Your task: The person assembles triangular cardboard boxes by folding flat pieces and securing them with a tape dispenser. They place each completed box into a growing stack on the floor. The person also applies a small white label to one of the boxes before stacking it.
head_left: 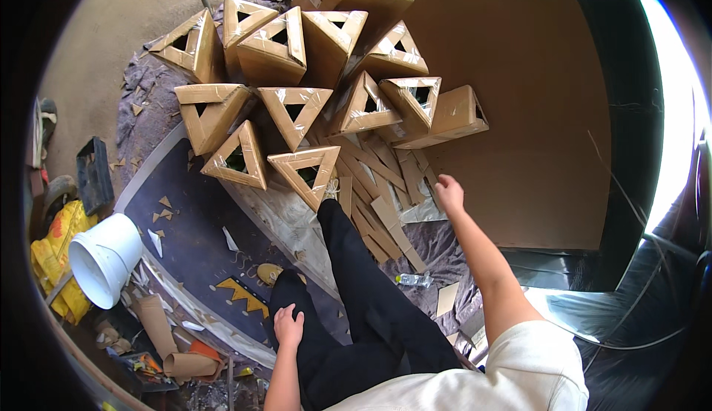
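My left hand [288, 327] is low over my dark trousers near the left knee, its fingers loosely apart and nothing in them. My right hand [450, 194] reaches forward on the right, fingers a little bent, with no held thing visible. Nearest to it are loose flat cardboard strips [382, 211], lying in a heap on the ground. Beyond them stand several triangular cardboard tubes [291, 117] with triangular openings in their ends and clear tape on the edges. One tube [308, 174] stands right by my forward foot; another [452, 118] lies on its side near the large brown board.
A large brown board [512, 114] rises on the right. At left are a white bucket [111, 255], a yellow sack [70, 292] and a black crate [94, 174]. A clear plastic bottle [414, 280] lies near my legs. Cardboard scraps litter the dark mat [200, 226].
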Tool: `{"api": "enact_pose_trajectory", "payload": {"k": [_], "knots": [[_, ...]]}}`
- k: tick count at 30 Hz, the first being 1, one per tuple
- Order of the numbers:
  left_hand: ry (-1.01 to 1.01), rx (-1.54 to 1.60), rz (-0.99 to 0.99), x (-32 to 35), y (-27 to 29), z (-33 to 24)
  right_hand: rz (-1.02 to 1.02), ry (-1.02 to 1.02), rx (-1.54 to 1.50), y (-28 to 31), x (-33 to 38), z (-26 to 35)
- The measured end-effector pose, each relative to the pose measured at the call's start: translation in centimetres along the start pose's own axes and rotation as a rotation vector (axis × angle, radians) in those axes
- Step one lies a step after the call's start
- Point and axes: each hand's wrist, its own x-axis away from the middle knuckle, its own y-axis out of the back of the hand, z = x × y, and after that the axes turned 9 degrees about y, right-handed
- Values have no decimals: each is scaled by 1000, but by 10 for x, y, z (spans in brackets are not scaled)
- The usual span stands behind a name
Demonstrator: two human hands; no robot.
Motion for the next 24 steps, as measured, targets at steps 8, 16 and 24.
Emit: {"api": "enact_pose_trajectory", "payload": {"k": [8, 16, 24], "knots": [[-112, 153, -92, 80, 43, 106, 778, 557, 447, -22, 325, 170], [-14, 379, -15, 140, 57, 185, 766, 875, 545, 35, 378, 249], [-196, 819, 74, 208, 120, 170, 848, 982, 379, 28, 369, 295]]}}
